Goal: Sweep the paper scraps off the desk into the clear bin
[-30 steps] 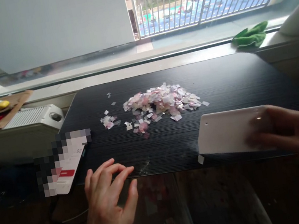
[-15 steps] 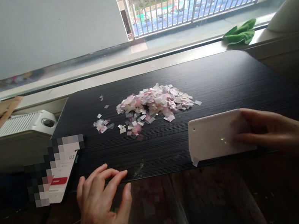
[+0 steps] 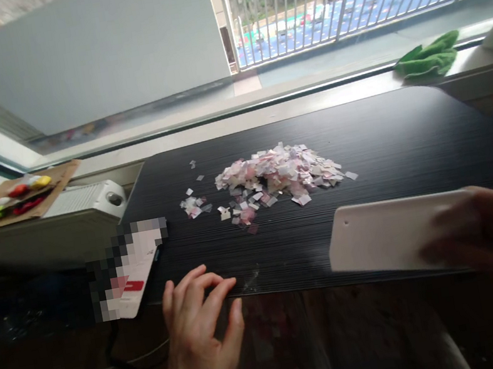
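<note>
A loose pile of small pink, white and clear square scraps (image 3: 279,169) lies on the black tabletop (image 3: 391,140). To its left is a smaller cluster of scraps (image 3: 194,206). My right hand (image 3: 488,231), blurred, grips the right end of a flat white plastic scraper (image 3: 379,234) with a small hole near one corner. The scraper is at the table's front edge, right of and nearer than the pile. My left hand (image 3: 203,319) is at the front edge with fingers bent and apart, holding nothing.
A phone (image 3: 138,273), partly pixelated, rests at the table's left edge. Beyond it a white radiator (image 3: 87,200) carries cardboard (image 3: 59,179) with colourful items. A green cloth (image 3: 431,56) lies on the windowsill. Below the front edge hangs clear plastic (image 3: 279,344) with scraps in it.
The whole view has shifted, so things appear farther right. The scraper has changed its angle, and the scrap at its lower left corner no longer shows there. My left hand keeps its pose.
</note>
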`<state>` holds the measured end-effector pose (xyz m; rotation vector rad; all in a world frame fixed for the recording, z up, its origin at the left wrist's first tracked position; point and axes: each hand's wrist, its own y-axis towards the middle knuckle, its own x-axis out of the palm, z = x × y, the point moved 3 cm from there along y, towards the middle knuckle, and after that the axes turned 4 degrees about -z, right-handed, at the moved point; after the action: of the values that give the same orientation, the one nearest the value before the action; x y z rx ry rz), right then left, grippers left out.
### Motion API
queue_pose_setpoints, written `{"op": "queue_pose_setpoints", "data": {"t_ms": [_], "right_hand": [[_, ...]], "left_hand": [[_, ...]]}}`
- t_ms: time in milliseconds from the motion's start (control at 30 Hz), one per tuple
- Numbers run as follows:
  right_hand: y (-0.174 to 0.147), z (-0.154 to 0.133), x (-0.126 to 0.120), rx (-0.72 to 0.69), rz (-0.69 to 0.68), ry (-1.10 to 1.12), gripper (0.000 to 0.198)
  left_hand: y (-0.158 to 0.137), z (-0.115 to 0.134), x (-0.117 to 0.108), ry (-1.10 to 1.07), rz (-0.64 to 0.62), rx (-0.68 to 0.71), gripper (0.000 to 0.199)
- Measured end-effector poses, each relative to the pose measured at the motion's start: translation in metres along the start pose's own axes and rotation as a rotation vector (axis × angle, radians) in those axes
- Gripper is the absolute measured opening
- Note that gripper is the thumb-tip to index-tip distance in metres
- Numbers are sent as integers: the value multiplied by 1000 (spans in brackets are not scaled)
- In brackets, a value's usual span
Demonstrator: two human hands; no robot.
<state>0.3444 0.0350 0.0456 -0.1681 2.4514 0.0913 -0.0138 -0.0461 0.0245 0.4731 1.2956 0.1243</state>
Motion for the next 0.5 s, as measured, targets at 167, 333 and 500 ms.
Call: {"op": "queue_pose_setpoints", "data": {"t_ms": [167,333,500], "right_hand": [[29,-17,57,-168,102,161,25],[58,-40,101,-193,81,23,27],[59,-52,114,-243,-21,24,21]], "left_hand": [[0,0,3,24,-25,-33,25],[-7,-10,3,59,-63,-59,30],[-11,-13,4,48,-70,-90,31]]}}
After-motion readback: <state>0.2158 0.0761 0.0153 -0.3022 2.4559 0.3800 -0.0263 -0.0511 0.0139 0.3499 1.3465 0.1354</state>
